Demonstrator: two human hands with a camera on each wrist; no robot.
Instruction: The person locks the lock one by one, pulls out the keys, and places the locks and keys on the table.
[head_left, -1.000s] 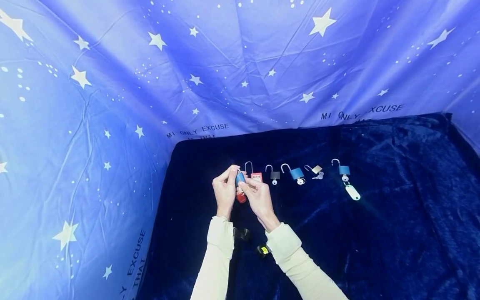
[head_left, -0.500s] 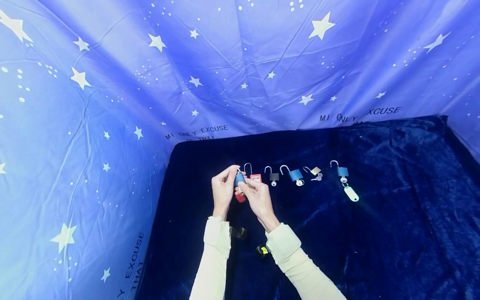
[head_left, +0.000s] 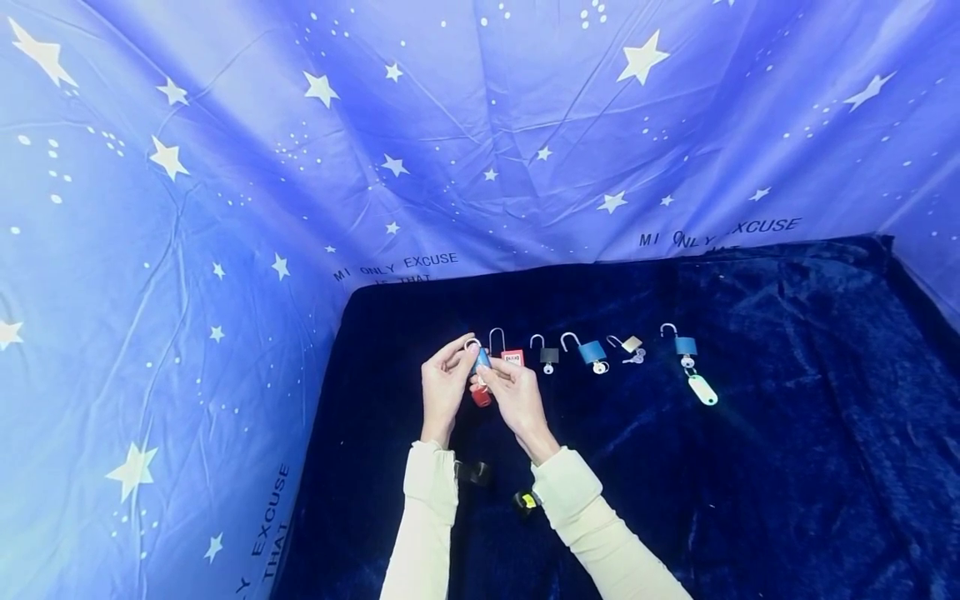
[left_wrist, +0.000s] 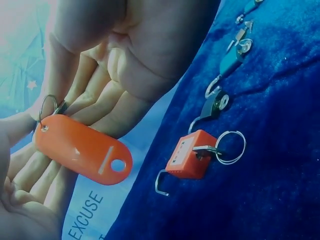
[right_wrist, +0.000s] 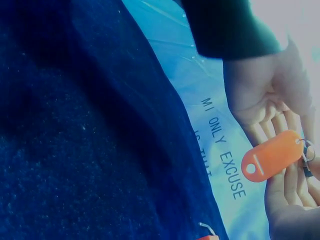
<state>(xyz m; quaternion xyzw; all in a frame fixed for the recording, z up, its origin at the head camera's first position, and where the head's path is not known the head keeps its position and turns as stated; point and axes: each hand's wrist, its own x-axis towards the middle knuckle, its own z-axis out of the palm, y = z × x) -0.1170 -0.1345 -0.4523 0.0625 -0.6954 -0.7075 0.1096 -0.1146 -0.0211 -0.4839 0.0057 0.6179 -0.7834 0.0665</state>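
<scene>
In the head view a small blue padlock [head_left: 483, 358] is held up between both hands, its silver shackle [head_left: 472, 342] showing at the top. My left hand [head_left: 443, 390] grips it from the left, thumb on the body by the shackle. From the right, my right hand [head_left: 516, 402] pinches its lower end, where a key would sit, but the fingers hide that spot. An orange-red key tag [left_wrist: 82, 150] dangles below on a metal ring [left_wrist: 48, 106]. Whether the shackle is latched cannot be told. In the right wrist view the tag [right_wrist: 274, 156] hangs before the curled fingers.
Right behind the hands lies a red padlock [head_left: 512, 357] with its shackle up. Rightward in a row come a black padlock [head_left: 550, 355], a blue one [head_left: 592, 351], a brass one [head_left: 632, 343] and another blue one [head_left: 686, 345] with a pale tag [head_left: 702, 389]. Dark blue velvet [head_left: 750, 467] covers the surface.
The left thumb and fingers have shifted on the blue padlock, and its shackle shows more plainly, leaning left. The right hand stays nearly still. The padlocks in the row have not moved.
</scene>
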